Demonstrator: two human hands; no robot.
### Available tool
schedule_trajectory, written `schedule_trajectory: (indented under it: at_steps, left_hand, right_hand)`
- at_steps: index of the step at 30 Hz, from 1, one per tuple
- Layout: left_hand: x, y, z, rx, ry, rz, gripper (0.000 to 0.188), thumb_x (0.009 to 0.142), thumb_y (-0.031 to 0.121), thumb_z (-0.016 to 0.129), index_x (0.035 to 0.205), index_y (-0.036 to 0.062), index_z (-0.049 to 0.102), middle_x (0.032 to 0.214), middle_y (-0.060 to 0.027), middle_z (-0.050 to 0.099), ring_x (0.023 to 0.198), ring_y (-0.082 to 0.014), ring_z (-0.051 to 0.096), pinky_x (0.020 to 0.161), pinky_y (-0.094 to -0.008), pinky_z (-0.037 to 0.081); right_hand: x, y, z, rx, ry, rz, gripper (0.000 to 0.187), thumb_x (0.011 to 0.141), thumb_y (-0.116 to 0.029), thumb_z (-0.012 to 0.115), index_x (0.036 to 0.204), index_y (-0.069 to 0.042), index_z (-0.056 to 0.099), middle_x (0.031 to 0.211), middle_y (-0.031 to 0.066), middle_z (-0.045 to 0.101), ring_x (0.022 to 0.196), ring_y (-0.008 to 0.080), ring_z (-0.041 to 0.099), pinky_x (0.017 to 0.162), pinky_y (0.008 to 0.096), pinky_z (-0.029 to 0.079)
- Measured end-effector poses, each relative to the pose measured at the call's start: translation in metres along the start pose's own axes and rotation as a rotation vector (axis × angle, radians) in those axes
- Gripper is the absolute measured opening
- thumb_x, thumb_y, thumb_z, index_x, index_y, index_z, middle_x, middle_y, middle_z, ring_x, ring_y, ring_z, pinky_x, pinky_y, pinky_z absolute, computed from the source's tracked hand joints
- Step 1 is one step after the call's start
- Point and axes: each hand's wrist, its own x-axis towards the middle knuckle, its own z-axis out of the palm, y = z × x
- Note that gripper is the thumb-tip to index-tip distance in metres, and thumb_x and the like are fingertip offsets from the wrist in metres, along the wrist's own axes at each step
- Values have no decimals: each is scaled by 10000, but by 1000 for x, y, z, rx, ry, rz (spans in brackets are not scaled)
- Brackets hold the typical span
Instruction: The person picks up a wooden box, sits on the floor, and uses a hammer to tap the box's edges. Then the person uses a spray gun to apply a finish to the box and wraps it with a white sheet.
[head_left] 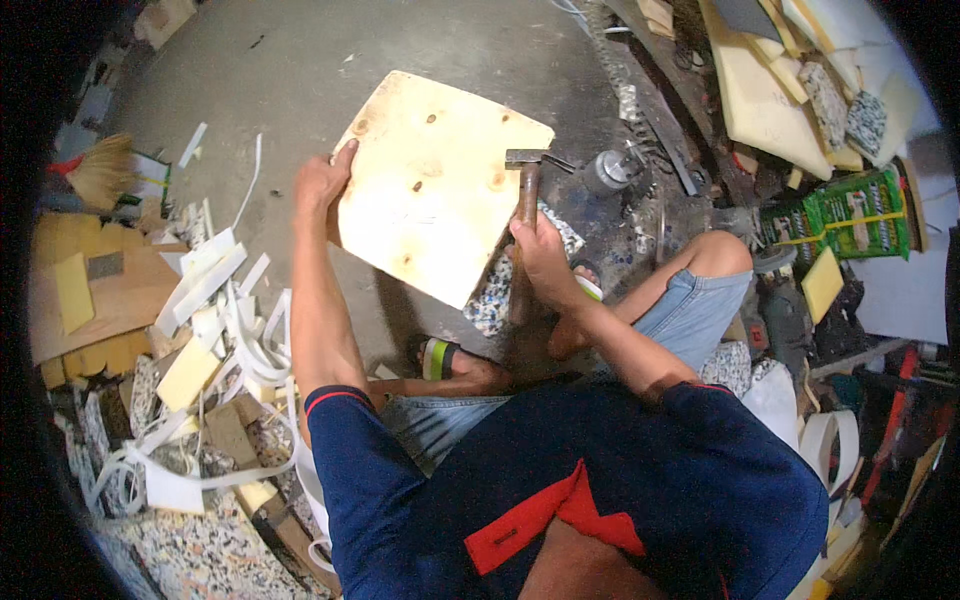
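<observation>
Left hand [323,184]: grip is grasping board [440,200] by left edge
Right hand [543,252]: grip is clenching hammer [529,186] handle
Board: is showing dark spots, upper centre of frame

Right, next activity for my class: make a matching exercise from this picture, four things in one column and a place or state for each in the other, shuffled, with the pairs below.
Things:
1. Hammer
2. Pale board
3. Straw broom
4. Green packaging

Places or states:
A. At the far left of the picture, beyond the scraps
B. Held at its edge by the left hand
C. At the picture's right, crossed by a yellow band
D. Gripped by its handle in the right hand

Pairs: 1-D, 2-B, 3-A, 4-C
</observation>
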Motion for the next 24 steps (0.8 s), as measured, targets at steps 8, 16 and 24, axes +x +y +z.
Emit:
schedule_trajectory:
  at_steps: [8, 16, 24]
  left_hand:
    - [-102, -77, -18, -86, 321, -243, 892, 833, 705, 572, 1073, -147, 681, 1029, -336, 685, 993, -437, 682, 875, -473, 520]
    - [-187, -131, 2, -1047, 668, -462, 790, 838, 490, 773, 1223, -172, 580, 1155, -210, 678, 986, -261, 662, 838, -366, 527]
    - [-133, -73, 70, -1105, 756, -491, 683, 993, 418, 544, 1323, -171, 444, 1299, -300, 569, 1182, -364, 582, 1001, -438, 450]
  right_hand:
    - [19, -55, 26, -54, -30, -284, 284, 1037, -225, 489, 1193, 3, 553, 960, 50, 628, 838, 127, 593, 769, 291, 501]
    - [165, -178, 142, -244, -659, -312, 409, 935, -313, 564, 1116, 53, 589, 950, 212, 682, 900, 288, 662, 800, 423, 518]
    - [192, -102, 103, -485, -160, -583, 306, 946, -262, 581, 1080, 10, 626, 849, 129, 660, 713, 235, 639, 666, 376, 506]
